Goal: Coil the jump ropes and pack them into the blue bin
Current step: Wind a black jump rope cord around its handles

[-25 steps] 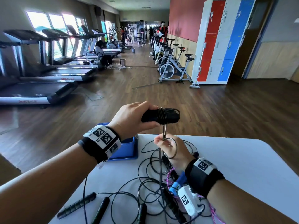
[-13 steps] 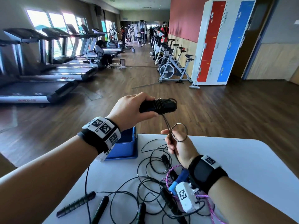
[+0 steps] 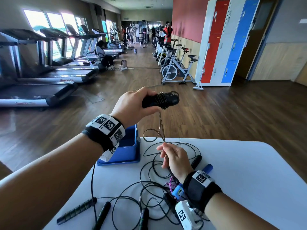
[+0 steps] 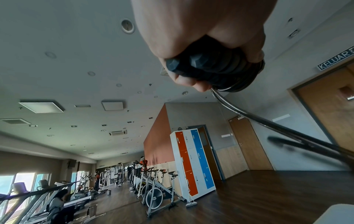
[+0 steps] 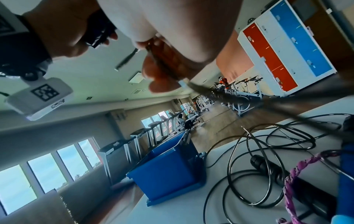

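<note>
Left hand (image 3: 132, 105) clenched on paired black handles (image 3: 160, 100), thin springy cord (image 3: 160, 123) wound round them, raised beyond the surface (image 3: 249, 163). Right hand (image 3: 174, 159) pinching the cord's slack above it. Probably light, slick, prone to uncoiling; best gripped across handles and wraps together; blue bin (image 3: 127, 151) just beside.

bin (image 3: 131, 153): blue
table (image 3: 249, 163): white
handles (image 3: 160, 100): black, wound with dark cord
loose cords (image 3: 149, 180): black
braided rope (image 3: 171, 185): pink and purple
handle by right wrist (image 3: 207, 167): blue
wristbands (image 3: 108, 130): black, with black-and-white square-patterned tags
lockers (image 3: 229, 39): red, white, blue
floor (image 3: 232, 113): brown wood
</note>
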A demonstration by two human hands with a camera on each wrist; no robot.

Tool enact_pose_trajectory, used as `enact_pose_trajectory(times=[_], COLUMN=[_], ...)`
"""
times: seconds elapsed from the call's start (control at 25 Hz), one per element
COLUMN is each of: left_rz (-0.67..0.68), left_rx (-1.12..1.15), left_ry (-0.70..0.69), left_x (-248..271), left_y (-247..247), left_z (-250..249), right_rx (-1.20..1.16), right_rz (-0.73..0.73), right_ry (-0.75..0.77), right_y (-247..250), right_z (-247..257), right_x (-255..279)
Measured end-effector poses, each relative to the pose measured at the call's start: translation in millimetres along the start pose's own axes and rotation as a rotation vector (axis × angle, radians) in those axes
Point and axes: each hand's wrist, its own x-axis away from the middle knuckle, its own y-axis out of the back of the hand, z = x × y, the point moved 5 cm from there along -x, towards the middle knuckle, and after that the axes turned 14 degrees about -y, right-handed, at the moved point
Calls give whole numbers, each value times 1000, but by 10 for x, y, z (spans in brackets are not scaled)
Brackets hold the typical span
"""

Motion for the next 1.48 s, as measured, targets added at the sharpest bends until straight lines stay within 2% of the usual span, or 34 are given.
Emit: enact_pose_trajectory(times=[0.2, 0.4, 0.52, 0.6, 0.8, 0.92, 1.0, 1.16, 1.36, 1.48], left_rz=[17, 8, -9, -28, -143, -123, -75, -32, 9, 18], left_rx=[4, 19, 20, 16, 19, 15, 6, 11, 25, 46], left_ry=[9, -3, 3, 18, 49, 24, 5, -24, -45, -51], left_x=[61, 88, 87, 78, -71, -127, -113, -91, -95, -106], left_y=[22, 23, 45, 80, 309, 349, 293, 210, 197, 209], left_z=[76, 66, 89, 106, 146, 159, 126, 66, 41, 34], right_rx=[-419, -815, -923, -827, -85, 53, 157, 598, 619, 457], right_rz=[-58, 15, 19, -5, -17, 54, 54, -64, -69, -71], right_ry=[-183, -353, -407, -387, -439, -443, -346, -100, 33, 101], right_y=[101, 56, 38, 55, 72, 56, 60, 146, 182, 134], right_z=[-1, 7, -48, -117, -551, -628, -473, -13, 444, 781], right_x=[-104, -124, -157, -176, -26, 1, -79, -295, -497, -499])
